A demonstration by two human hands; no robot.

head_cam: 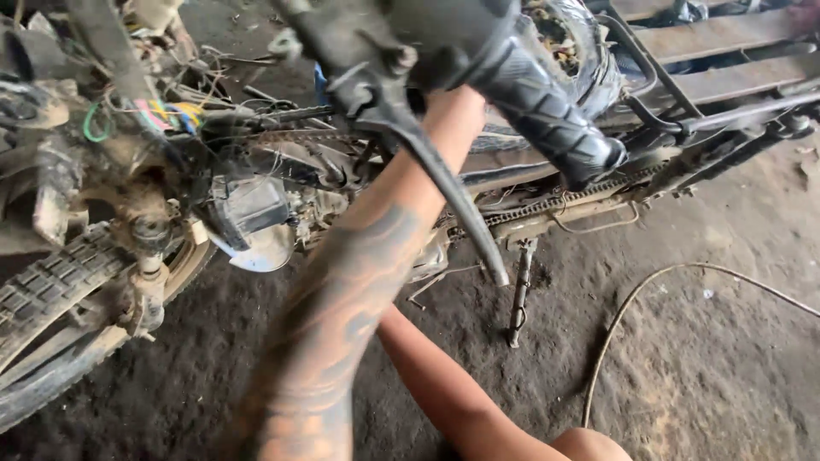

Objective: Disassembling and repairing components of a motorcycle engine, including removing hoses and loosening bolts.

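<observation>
head view: the left forearm runs up behind the ribbed black rubber handlebar grip (547,111) and its bent black metal lever (444,188), likely steadying the stripped, muddy motorcycle frame (282,162). the left hand is hidden there, so i cannot tell its fingers. the right arm reaches under toward the engine; that hand is hidden too. 1 knobby front tyre (47,290) sits at left, 1 thin hose (632,307) on the dirt.

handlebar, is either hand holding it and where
Cannot tell: both forearms run up behind the handlebar and engine, and neither hand shows. The grip and lever are bare.
</observation>
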